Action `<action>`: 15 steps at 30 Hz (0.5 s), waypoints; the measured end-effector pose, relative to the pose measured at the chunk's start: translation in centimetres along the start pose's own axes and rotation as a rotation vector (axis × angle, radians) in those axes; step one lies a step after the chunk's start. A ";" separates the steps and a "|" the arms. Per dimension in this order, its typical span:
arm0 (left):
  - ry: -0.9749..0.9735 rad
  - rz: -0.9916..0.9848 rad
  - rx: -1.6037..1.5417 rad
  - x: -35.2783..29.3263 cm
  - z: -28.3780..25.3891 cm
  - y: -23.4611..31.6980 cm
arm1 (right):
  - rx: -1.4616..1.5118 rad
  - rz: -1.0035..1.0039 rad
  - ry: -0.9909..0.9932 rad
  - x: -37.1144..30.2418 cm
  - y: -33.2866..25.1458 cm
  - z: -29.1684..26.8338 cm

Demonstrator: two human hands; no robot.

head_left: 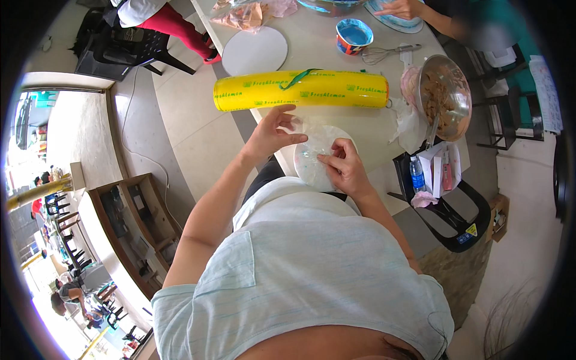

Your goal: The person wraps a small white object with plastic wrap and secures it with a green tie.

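Note:
My left hand (276, 131) is beside the left edge of a crumpled sheet of clear plastic film (311, 127), its thumb and fingers apart. With thumb and fingertips pinched together, my right hand (348, 168) holds the film over a round white disc (309, 171). The disc is close to my body at the table's near edge, partly covered by the film and by my right hand. Just beyond my hands, a long yellow roll (342, 89) with green print lies across the table, with a green strip (298, 79) on top.
On the table (372, 129) are a white round board (255, 53), a tub of blue cream (354, 36), a whisk (387, 54) and a metal bowl (459, 90) with brown contents. A co-worker's hand (403, 8) is at the far right. A black chair (456, 222) holds a bottle (416, 174).

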State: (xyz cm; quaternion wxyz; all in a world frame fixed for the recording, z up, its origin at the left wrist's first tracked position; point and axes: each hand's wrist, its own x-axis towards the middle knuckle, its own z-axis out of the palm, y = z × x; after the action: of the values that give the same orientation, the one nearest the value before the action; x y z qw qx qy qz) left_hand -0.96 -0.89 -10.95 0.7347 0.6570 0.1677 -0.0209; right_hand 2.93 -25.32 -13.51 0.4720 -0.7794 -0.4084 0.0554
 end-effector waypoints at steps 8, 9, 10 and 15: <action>-0.243 -0.061 0.101 2.4 -2.5 -3.4 | -0.023 -0.011 -0.008 0.3 0.0 0.0; -0.233 -0.060 0.097 2.7 -2.6 -4.1 | -0.021 -0.017 -0.017 0.3 -0.1 0.0; -0.252 0.001 0.047 2.9 -2.8 -4.7 | -0.016 -0.001 -0.016 0.3 -0.2 0.1; -0.277 0.047 0.105 3.3 -3.2 -4.6 | -0.051 0.019 -0.036 0.3 -0.2 0.0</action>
State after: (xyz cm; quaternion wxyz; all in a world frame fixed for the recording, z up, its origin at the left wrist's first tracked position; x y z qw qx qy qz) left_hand 0.27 2.19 -16.52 0.7158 0.6890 0.0481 -0.1031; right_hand 2.97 -25.08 -13.25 0.4442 -0.7937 -0.4106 0.0634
